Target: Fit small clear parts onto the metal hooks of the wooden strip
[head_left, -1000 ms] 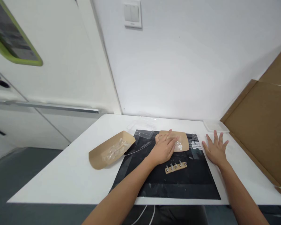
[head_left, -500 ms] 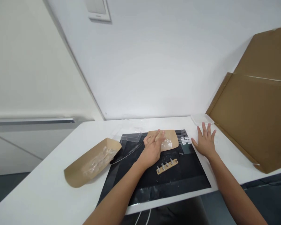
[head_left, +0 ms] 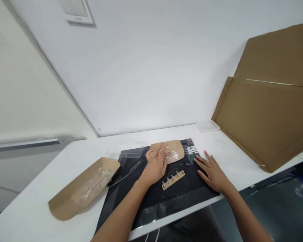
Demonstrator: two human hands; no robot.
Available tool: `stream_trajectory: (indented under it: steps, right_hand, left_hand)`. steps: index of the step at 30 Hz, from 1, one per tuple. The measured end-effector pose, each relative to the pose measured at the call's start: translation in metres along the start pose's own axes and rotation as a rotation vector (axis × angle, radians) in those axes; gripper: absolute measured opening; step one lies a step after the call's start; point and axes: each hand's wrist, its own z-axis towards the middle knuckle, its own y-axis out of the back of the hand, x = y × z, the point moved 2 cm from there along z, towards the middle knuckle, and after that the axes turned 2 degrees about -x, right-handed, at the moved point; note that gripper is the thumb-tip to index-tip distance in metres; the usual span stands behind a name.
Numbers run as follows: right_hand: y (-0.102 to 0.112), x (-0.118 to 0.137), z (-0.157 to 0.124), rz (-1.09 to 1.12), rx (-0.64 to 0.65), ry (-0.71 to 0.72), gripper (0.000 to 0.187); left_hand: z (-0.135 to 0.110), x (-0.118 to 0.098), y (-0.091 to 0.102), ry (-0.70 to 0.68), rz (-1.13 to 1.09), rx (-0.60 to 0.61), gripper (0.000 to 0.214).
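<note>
My left hand [head_left: 156, 168] is over a small brown paper tray [head_left: 178, 148]. Its fingers reach out flat, apart from each other, beside a cluster of small white pieces [head_left: 175, 155] in the tray; I see nothing held. My right hand [head_left: 213, 173] is open, palm down with fingers spread, its fingertips at the right edge of the black mat [head_left: 192, 191]. Between the hands, a narrow wooden strip [head_left: 173, 180] bears several upright clear pegs and round metal parts. White dots [head_left: 192, 150] stand in rows near the mat's far right corner.
A larger brown paper tray [head_left: 65, 205] with clear plastic pieces lies to the left. Clear flat sheets [head_left: 131, 152] overlap the mat's far left corner. A translucent shallow box [head_left: 207, 126] sits by the wall, beside a big open cardboard box [head_left: 262, 117] on the right.
My right hand has come from the white tabletop near the translucent box down and left to the mat's edge. My left hand stays at the small tray. The view has shifted slightly right.
</note>
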Motion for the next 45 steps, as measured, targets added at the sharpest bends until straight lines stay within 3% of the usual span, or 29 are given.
stream_trajectory:
  steps: [8, 18, 31, 37, 40, 45]
  right_hand:
    - [0.005, 0.019, -0.032, -0.012, 0.056, -0.065, 0.057]
    - [0.012, 0.055, -0.088, -0.067, 0.008, -0.106, 0.069]
    - [0.011, 0.068, -0.07, -0.051, 0.042, -0.123, 0.071]
    - [0.019, 0.069, -0.082, -0.02, 0.05, -0.048, 0.071]
    - [0.018, 0.069, -0.095, -0.011, 0.006, 0.018, 0.069]
    - [0.005, 0.069, -0.116, 0.001, -0.224, 0.097, 0.048]
  left_hand:
    - [0.001, 0.007, -0.005, 0.004, 0.019, -0.006, 0.068]
    - [0.003, 0.01, -0.006, 0.028, 0.015, -0.016, 0.069]
    - [0.003, 0.01, -0.004, 0.011, 0.024, -0.014, 0.072]
    - [0.003, 0.009, -0.003, 0.006, 0.029, -0.007, 0.067]
    - [0.002, 0.01, -0.003, -0.007, 0.034, -0.019, 0.065]
    - [0.001, 0.007, -0.003, -0.033, 0.022, -0.025, 0.066]
